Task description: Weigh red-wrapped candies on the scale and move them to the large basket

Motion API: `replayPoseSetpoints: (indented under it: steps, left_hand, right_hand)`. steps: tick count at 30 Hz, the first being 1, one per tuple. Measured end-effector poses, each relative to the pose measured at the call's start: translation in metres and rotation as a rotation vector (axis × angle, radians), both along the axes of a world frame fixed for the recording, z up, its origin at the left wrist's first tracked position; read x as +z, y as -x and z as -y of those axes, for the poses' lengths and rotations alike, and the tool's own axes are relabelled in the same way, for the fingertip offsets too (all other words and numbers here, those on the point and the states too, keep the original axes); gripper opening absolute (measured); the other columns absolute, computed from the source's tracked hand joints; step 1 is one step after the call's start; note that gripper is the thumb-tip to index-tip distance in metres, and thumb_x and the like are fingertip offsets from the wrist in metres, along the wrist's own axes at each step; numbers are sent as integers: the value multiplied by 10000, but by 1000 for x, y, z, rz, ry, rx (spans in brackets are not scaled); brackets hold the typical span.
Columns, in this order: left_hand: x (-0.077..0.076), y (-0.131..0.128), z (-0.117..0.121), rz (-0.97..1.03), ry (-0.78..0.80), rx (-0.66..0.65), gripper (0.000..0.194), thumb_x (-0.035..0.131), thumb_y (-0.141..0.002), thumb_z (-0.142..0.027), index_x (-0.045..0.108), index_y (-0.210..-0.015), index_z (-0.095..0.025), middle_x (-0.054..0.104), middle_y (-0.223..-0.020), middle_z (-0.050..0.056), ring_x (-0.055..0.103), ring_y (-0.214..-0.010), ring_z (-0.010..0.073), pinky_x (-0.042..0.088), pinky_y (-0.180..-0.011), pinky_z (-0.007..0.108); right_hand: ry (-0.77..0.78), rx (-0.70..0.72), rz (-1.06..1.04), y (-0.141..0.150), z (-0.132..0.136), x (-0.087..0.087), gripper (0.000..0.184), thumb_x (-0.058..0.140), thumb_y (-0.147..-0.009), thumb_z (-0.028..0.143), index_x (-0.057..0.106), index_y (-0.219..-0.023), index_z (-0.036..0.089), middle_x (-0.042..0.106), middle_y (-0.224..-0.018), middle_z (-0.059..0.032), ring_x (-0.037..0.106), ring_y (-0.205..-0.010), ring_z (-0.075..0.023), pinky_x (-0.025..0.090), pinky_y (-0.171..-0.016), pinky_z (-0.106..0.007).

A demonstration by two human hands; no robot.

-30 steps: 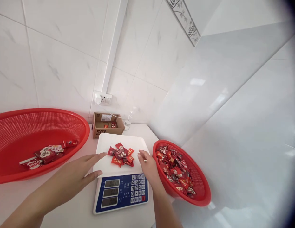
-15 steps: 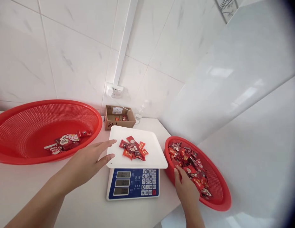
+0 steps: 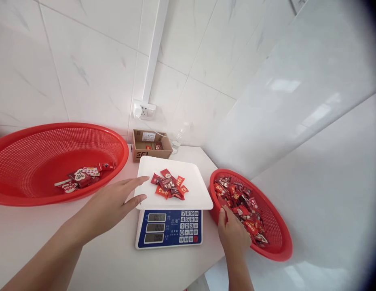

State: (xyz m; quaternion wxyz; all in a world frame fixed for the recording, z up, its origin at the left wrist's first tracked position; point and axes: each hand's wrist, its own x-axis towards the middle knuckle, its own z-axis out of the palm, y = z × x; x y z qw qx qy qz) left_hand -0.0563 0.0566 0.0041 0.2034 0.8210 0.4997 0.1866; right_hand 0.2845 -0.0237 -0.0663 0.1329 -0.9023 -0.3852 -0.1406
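My left hand (image 3: 118, 204) is open, thumb and fingers apart, at the left edge of the white weighing pan (image 3: 192, 194). Several wrapped candies (image 3: 168, 184), red, orange and dark red, lie in a small heap on the pan. Beneath it is the blue keypad panel of a digital scale (image 3: 172, 228); its display digits are faint. My right hand (image 3: 233, 232) is at the near left rim of the right red basket (image 3: 277, 226), fingers curled in; what they hold, if anything, is hidden. Many more wrapped candies (image 3: 242, 204) lie in that basket.
A larger red basket (image 3: 39, 149) at the left holds a few wrapped candies (image 3: 80, 178). Behind the scale stands an open cardboard box (image 3: 151, 153), with a clear plastic bottle (image 3: 178, 139) beside it. A cord runs from the wall socket (image 3: 147, 111). White walls close the back and right.
My right hand has drawn slightly back and left at the basket rim, its fingers more curled. My left hand stays by the pan. The whole view has shifted a little.
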Motion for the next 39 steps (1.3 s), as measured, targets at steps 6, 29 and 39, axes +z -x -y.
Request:
replayPoseSetpoints:
  steps: [6, 29, 39]
  left_hand:
    - [2, 1, 2, -18, 36, -10, 557, 320, -888, -616, 365, -1393, -385, 503, -1417, -16, 481, -1281, 254, 456, -998, 436]
    - [-27, -96, -38, -205, -194, -413, 505, 360, -900, -569, 599, -1186, -228, 577, -1305, 114, 486, -1242, 300, 318, -1048, 499]
    - [-26, -118, -41, -228, -108, -548, 697, 389, -846, -653, 353, -1431, -275, 247, -1551, 100, 130, -1435, 354, 146, -1118, 587]
  right_hand:
    - [-16, 26, 54, -4, 1, -6, 426, 350, -937, 397, 655, -1169, 211, 718, -984, -104, 656, -839, -236, 441, -639, -296]
    - [4, 129, 35, -9, 2, -8, 430, 308, -950, 361, 641, -1178, 212, 697, -1089, -78, 656, -875, -218, 447, -699, -301]
    - [35, 128, 25, -8, 2, -6, 465, 278, -947, 378, 634, -1196, 211, 699, -1064, -92, 653, -869, -205, 449, -713, -286]
